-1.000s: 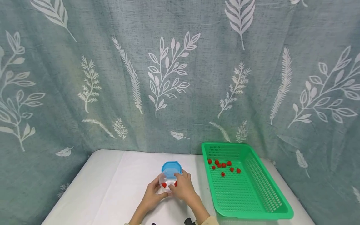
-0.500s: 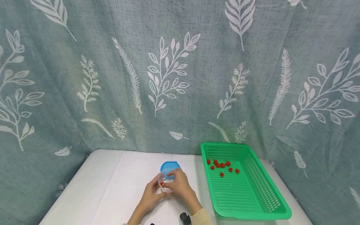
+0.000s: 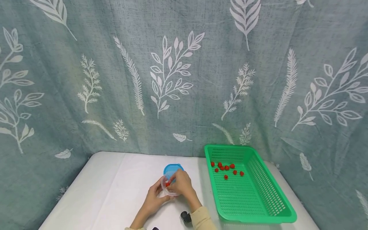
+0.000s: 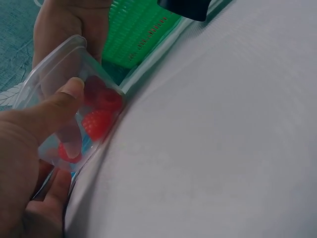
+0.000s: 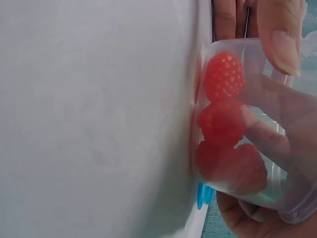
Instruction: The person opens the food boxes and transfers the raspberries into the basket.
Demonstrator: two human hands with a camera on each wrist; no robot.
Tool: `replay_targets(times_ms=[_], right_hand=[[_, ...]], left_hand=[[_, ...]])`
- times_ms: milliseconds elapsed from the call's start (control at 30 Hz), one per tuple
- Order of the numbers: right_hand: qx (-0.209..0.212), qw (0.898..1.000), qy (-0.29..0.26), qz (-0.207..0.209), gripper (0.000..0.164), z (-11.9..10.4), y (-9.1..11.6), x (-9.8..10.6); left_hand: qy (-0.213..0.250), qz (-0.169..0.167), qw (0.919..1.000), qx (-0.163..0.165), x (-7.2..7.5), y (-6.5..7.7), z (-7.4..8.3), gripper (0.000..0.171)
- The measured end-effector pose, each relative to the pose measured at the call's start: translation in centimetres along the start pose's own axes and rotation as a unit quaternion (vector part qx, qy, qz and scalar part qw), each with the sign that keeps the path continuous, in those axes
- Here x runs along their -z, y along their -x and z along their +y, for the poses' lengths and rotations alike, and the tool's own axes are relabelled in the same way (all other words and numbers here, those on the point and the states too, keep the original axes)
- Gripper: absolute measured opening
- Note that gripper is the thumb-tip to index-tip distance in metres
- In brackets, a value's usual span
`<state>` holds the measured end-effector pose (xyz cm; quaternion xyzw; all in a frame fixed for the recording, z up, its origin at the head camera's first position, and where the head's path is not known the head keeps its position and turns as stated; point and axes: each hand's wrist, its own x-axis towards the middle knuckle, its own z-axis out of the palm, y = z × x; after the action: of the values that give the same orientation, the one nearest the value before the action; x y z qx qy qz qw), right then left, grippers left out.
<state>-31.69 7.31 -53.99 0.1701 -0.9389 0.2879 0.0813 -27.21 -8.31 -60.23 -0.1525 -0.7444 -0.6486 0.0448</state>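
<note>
My left hand (image 3: 155, 199) grips a small clear plastic container (image 4: 101, 67) from its left side. The left thumb presses the near wall, and fingers lie on the far side. Several red raspberries (image 5: 225, 74) show through the wall, resting at the container's bottom. From the right, my right hand (image 3: 183, 182) reaches down into the container, its thumb and a finger pinching a raspberry (image 3: 168, 184). Part of the container's rim and contents is hidden by this hand. Just behind the container lies a round blue lid (image 3: 173, 167).
A green perforated basket (image 3: 287, 204) stands on the right of the white table (image 3: 115, 182), with several raspberries (image 3: 226, 167) near its back. A black object (image 3: 186, 217) sits by the right sleeve. Patterned curtains (image 3: 184, 95) hang behind and beside the table.
The right hand has gone deeper into the container and shifted left, its fingers closing around a raspberry. The left hand keeps its grip on the container. The view drifts slightly.
</note>
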Motion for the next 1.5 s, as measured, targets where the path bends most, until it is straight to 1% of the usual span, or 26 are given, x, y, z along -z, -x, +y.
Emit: replay_targets(times_ms=[100, 400, 500, 667, 733, 933, 1033, 1167, 1267, 1333, 1400, 1433, 1500], right_hand=[[-0.005, 1.000, -0.016, 0.002, 0.019, 0.3, 0.1, -0.1], [-0.009, 1.000, -0.024, 0.011, 0.016, 0.6, 0.2, -0.2], [-0.002, 0.999, -0.031, 0.019, 0.016, 0.6, 0.0, -0.2], [0.026, 0.998, -0.041, 0.039, 0.018, 0.8, -0.3, -0.2], [0.039, 0.997, -0.054, 0.045, 0.018, 1.0, -0.2, -0.2], [0.063, 0.989, -0.120, 0.055, 0.013, 1.3, 0.0, -0.3], [0.068, 0.986, -0.141, 0.056, 0.013, 1.2, 0.1, -0.2], [0.059, 0.984, -0.160, 0.054, 0.014, 1.0, -0.1, 0.1], [0.040, 0.983, -0.169, 0.057, 0.016, 1.0, 0.1, 0.0], [0.027, 0.981, -0.177, 0.067, 0.015, 1.1, 0.3, 0.1], [0.015, 0.977, -0.195, 0.085, 0.015, 1.0, 0.6, 0.2], [0.011, 0.974, -0.206, 0.097, 0.015, 0.9, 0.7, 0.3], [0.007, 0.965, -0.229, 0.124, 0.015, 0.6, 0.8, 0.7]], left_hand=[[0.000, -0.007, 1.0000, 0.000, 0.0, 0.0, 0.1, 0.094], [-0.009, -0.009, 0.9999, -0.007, -0.1, 0.1, 0.4, 0.096], [-0.005, -0.006, 1.0000, -0.003, 0.0, 0.0, 0.4, 0.095], [0.009, 0.005, 0.9999, -0.008, 0.0, -0.2, 0.4, 0.091], [0.011, 0.006, 0.9999, -0.008, -0.1, -0.3, 0.3, 0.090], [-0.012, 0.004, 0.9996, -0.024, -0.1, -0.2, 0.1, 0.090], [-0.011, 0.002, 0.9997, -0.020, 0.0, -0.2, 0.1, 0.091], [-0.007, 0.004, 0.9999, -0.014, 0.1, -0.4, 0.1, 0.091], [-0.011, 0.003, 0.9999, -0.012, 0.1, -0.2, 0.0, 0.092], [-0.009, 0.002, 0.9999, -0.009, 0.0, -0.1, 0.0, 0.092], [-0.009, 0.001, 0.9999, -0.008, 0.0, -0.1, 0.0, 0.092], [-0.006, 0.002, 1.0000, -0.004, -0.1, -0.1, 0.0, 0.093], [-0.005, 0.004, 0.9999, -0.009, -0.1, -0.2, -0.1, 0.092]])
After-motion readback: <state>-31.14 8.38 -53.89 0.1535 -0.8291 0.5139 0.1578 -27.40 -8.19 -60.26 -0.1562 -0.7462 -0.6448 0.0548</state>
